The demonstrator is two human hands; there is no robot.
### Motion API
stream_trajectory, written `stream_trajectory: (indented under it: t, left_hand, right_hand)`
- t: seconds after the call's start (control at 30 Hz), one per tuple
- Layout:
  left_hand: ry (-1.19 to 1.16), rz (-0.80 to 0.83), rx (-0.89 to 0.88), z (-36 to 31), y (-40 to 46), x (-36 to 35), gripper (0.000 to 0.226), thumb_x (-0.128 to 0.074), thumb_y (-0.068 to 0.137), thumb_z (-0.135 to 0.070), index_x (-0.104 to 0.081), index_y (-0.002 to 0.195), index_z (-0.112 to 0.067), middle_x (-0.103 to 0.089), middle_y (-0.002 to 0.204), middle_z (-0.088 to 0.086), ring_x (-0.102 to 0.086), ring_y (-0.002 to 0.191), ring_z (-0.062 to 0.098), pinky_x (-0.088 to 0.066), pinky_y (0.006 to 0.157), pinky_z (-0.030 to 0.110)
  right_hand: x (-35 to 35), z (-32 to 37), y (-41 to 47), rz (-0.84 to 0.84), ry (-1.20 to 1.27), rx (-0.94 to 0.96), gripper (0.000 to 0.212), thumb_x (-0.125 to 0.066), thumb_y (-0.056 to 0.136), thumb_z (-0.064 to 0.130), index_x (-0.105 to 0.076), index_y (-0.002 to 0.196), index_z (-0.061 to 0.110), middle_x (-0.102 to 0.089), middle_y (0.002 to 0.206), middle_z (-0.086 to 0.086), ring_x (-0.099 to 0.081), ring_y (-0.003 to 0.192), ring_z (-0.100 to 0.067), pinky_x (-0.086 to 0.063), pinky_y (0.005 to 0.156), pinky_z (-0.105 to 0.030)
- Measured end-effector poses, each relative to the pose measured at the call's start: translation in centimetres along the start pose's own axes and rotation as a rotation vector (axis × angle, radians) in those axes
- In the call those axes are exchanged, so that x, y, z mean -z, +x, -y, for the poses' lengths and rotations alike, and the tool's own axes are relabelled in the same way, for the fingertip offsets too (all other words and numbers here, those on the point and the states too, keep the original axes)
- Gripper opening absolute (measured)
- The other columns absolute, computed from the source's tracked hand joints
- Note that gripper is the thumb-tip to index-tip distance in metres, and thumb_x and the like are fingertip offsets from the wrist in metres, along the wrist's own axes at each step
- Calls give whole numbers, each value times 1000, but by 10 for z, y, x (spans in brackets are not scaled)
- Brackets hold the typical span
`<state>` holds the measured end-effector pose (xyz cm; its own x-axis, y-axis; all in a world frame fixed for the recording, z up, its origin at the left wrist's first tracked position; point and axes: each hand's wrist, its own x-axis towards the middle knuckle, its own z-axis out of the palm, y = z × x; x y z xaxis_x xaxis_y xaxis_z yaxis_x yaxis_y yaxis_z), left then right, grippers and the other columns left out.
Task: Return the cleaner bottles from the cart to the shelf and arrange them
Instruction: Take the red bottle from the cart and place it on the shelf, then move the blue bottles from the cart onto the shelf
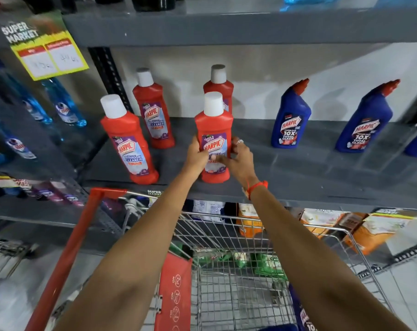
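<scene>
Both hands were on one red plastic cleaner bottle with a white cap and purple label (pixel 214 137), which stood upright near the front edge of the grey metal shelf (pixel 298 168). The left hand (pixel 196 155) wrapped the bottle's left side, fingers curled round the body at label height. The right hand (pixel 239 161) gripped the right side, its fingers closed against the label and lower body, a ring on one finger and a red thread band (pixel 257 186) at the wrist. Three more red white-capped bottles shared the shelf: one upright directly behind the held bottle (pixel 219 86), one at the back left (pixel 152 111), one at the front left (pixel 128 142); the two on the left appeared tilted. Well apart to the right stood two blue angled-neck bottles with red caps (pixel 290 115) (pixel 366 120). Below the forearms sat the wire shopping cart with a red handle (pixel 250 271); another blue bottle (pixel 304 314) lay at its lower right corner, partly cut off.
</scene>
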<state>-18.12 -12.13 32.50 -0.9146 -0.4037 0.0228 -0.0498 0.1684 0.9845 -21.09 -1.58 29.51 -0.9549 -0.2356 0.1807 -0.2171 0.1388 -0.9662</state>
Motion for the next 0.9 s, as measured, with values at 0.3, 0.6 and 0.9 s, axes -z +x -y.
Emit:
stream_trajectory:
  t: [0.3,0.6,0.9]
  left_hand:
    - [107,-32,-65,27,-1,-1,43,-47,84,4,-37,126,0,-52,127,22,-50,118,30,-42,100,32]
    - [335,-373,-340,113,-110,-50,47,-40,75,4,-46,121,-2,-50,110,22,-47,98,20,-39,88,27]
    - [456,270,509,263,-208,-156,34,-44,92,-20,-47,116,4,-56,118,25,-54,106,38,-43,85,41]
  right_hand:
    - [5,-2,7,121,-1,-90,70,-76,72,10,-41,132,10,-62,123,-7,-60,105,-14,-52,90,-26]
    - [41,-75,-106,-409,-104,-91,20,-59,82,1,-67,99,9,-68,89,-4,-61,72,-9,-48,65,-4]
    - [135,-243,-233,-99,-575,-809,29,-52,78,8,-60,101,-8,-65,104,-30,-60,100,-41,-45,81,-42]
